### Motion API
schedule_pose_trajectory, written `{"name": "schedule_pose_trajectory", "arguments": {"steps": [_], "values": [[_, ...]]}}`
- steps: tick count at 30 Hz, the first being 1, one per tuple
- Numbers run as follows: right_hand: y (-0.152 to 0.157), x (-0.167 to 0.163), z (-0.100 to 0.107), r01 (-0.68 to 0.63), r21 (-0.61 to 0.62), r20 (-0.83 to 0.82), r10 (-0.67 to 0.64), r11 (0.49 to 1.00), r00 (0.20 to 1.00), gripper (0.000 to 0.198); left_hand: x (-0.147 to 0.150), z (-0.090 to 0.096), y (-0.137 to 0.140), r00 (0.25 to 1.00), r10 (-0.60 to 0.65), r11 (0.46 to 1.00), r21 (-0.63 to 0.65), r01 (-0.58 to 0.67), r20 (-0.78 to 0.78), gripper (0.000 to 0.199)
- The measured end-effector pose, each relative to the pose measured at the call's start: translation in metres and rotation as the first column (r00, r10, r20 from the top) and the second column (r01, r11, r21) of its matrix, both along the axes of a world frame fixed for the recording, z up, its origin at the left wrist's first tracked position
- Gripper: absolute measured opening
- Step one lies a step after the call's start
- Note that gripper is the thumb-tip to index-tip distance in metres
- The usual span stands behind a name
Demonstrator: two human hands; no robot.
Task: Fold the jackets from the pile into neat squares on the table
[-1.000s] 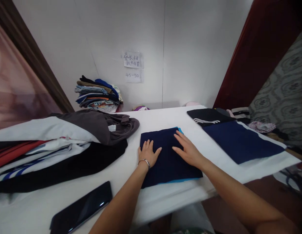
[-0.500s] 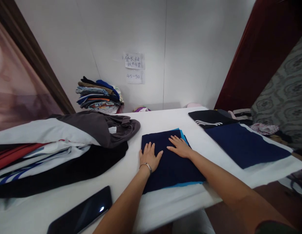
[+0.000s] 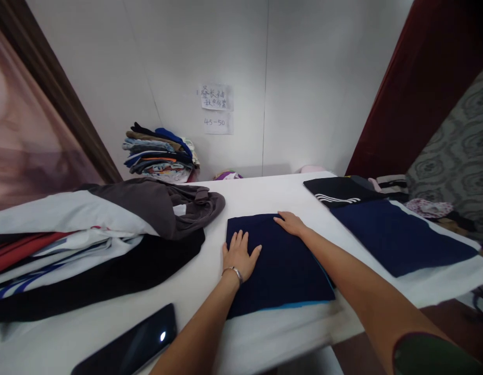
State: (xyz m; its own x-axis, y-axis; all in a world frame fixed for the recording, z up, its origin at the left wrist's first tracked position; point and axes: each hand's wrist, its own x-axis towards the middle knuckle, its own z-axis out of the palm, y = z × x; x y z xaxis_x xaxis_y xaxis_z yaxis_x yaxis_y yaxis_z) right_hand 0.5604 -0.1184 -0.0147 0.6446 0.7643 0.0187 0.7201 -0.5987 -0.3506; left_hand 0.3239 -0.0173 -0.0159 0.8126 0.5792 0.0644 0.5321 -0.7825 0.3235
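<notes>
White-covered table (image 3: 265,333) against a pale wall, a dark red curtain at 2 o'clock; entries run near to far. Item, nearest, at 7 o'clock: a black phone (image 3: 128,346), face up at the table's near edge. Item, at 6 o'clock: my left hand (image 3: 239,256), bracelet at the wrist, palm down with fingers spread flat on the near-left part of the folded navy garment (image 3: 278,271); it clamps nothing. Item, centre: that garment, lying squared on the table with a thin blue edge showing along its near side; I judge the folding done and only the flattening in hand. Item, at 12 o'clock of the garment: my right hand (image 3: 291,224), fingers together and flat on its far edge, gripping nothing. Item, at 9 o'clock: a loose heap of unfolded clothes (image 3: 97,234), grey, white, red and black; I judge these as work left. Item, at 2 o'clock: a flat navy piece (image 3: 397,237) and behind it a black striped piece (image 3: 337,190), already folded. Item, far, at 11 o'clock: a stack of folded clothes (image 3: 159,153) by the wall, beneath two paper notes (image 3: 217,107).
</notes>
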Motion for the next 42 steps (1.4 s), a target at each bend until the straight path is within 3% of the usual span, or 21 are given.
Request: {"name": "schedule_pose_trajectory", "arguments": {"steps": [6,11,15,17,20,23,27,32,35,42], "values": [[-0.001,0.009,-0.017,0.009,0.051,-0.080,-0.005,0.999,0.997,0.064,0.001,0.001,-0.001,1.000,-0.002,1.000,-0.008,0.002,-0.008,0.072],[-0.004,0.014,-0.009,0.026,0.111,-0.200,-0.003,0.993,0.980,0.067,0.001,0.000,-0.001,1.000,-0.005,1.000,-0.013,0.005,0.005,0.072],[-0.024,0.009,-0.001,0.109,0.195,-0.294,-0.048,0.975,0.955,0.071,0.000,0.000,0.000,1.000,-0.010,1.000,-0.025,0.010,0.009,0.074],[-0.042,0.000,0.000,0.218,0.292,-0.416,-0.082,0.931,0.906,0.072,-0.001,0.000,0.000,1.000,-0.013,0.999,-0.032,0.014,0.012,0.074],[-0.073,-0.019,-0.005,0.421,0.398,-0.634,-0.087,0.815,0.768,0.077,-0.001,0.000,-0.001,1.000,-0.015,0.999,-0.039,0.015,0.014,0.074],[-0.102,-0.041,-0.009,0.525,0.427,-0.718,-0.077,0.736,0.692,0.076,0.000,0.000,-0.001,1.000,-0.010,0.999,-0.036,0.011,0.014,0.074],[-0.129,-0.070,-0.008,0.616,0.376,-0.812,-0.074,0.692,0.579,0.074,0.000,0.001,-0.001,1.000,-0.005,1.000,-0.028,0.006,0.017,0.073],[-0.150,-0.093,-0.003,0.656,0.305,-0.880,-0.059,0.690,0.471,0.077,0.001,0.001,0.000,1.000,-0.004,1.000,-0.021,0.004,0.020,0.073],[-0.158,-0.098,-0.001,0.637,0.282,-0.902,-0.028,0.717,0.430,0.081,0.001,0.000,0.001,1.000,0.002,1.000,-0.017,-0.001,0.021,0.073],[-0.160,-0.110,0.006,0.576,0.321,-0.895,0.043,0.752,0.443,0.098,0.001,0.004,0.000,1.000,0.009,0.999,-0.050,-0.008,0.017,0.071]]}}
